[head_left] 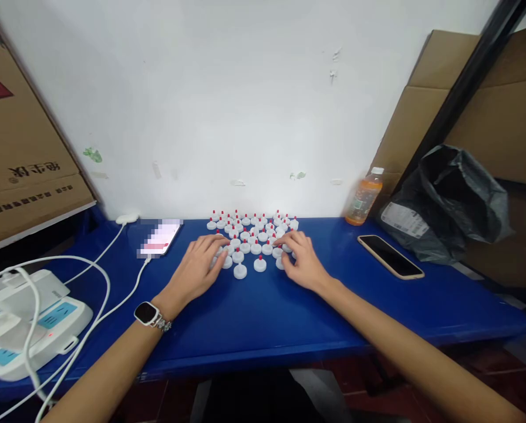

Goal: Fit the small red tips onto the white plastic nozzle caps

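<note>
White wall (254, 106) rises behind a blue table (254, 323), where someone is sitting, both arms stretched forward. At the table's middle, towards the wall, stands a close crowd of white caps (256, 247), most of them tipped in red. Two sit at the front of the group, side by side but apart; one has a red tip, the other shows only white.

From where I stand, the left hand (201, 261) is at the crowd's left edge, palm down, fingers bent, with a moderate gap between thumb and forefinger and caps at that gap. The right hand (302, 258) mirrors it at the right edge, thumb and fingers parted around nearby caps. Whether the fingertips touch any cap, I cannot tell.

A watch (146, 314) is on the left wrist. Beyond that arm lie a lit phone (170, 235) on a cable (137, 282) and a power strip (69, 329). Off to the right are a dark-screened phone (390, 257), an orange drink (363, 200) and a grey bag (412, 220).
</note>
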Demonstrator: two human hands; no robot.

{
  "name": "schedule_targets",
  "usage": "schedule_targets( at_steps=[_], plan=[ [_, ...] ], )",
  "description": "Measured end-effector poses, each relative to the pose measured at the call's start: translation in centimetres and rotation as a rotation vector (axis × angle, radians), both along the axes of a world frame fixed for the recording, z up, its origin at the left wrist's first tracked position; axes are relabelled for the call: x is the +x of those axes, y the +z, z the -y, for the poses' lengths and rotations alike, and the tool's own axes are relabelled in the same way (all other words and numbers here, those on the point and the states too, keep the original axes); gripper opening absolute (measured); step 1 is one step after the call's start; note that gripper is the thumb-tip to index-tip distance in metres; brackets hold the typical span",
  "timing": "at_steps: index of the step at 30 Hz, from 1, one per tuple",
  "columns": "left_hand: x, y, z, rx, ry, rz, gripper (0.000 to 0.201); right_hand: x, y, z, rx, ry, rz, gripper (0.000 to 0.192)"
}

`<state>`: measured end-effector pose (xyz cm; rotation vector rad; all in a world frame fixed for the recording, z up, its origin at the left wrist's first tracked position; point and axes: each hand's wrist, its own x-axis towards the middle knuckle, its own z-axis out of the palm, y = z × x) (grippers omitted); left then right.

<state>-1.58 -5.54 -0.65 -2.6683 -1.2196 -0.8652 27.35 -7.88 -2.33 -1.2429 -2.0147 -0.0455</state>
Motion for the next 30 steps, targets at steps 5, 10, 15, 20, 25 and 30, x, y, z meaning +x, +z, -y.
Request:
schedule_targets(
  at_steps=[5,10,15,20,25,30],
  plan=[
    [-2.3,-1.0,-1.5,-0.109,0.076,0.032,0.032,2.0,-0.2,-0.8,-0.063,-0.143,0.01,0.013],
    [-1.5,-1.5,-1.2,-0.194,0.037,0.04,0.032,2.5,0.1,0.1,-0.134,0.084,-0.075,0.014],
    [-0.4,-0.9,-1.0,-0.17,0.001,0.078,0.032,4.0,0.3,-0.2,-0.09,0.006,-0.248,0.022],
    [0.4,-0.4,-1.6,-0.172,0.017,0.085,0.031,4.9,-0.2,-0.8,-0.115,-0.083,-0.243,0.021],
    [-0.4,-0.2,-1.6,-0.133,0.068,0.11,0.032,3.3,-0.1,0.1,-0.103,-0.016,-0.023,0.012],
    [-2.3,-0.9,-1.8,-0.309,0.059,0.137,0.033,1.7,0.5,-0.3,-0.262,0.036,-0.3,0.022]
  ],
)
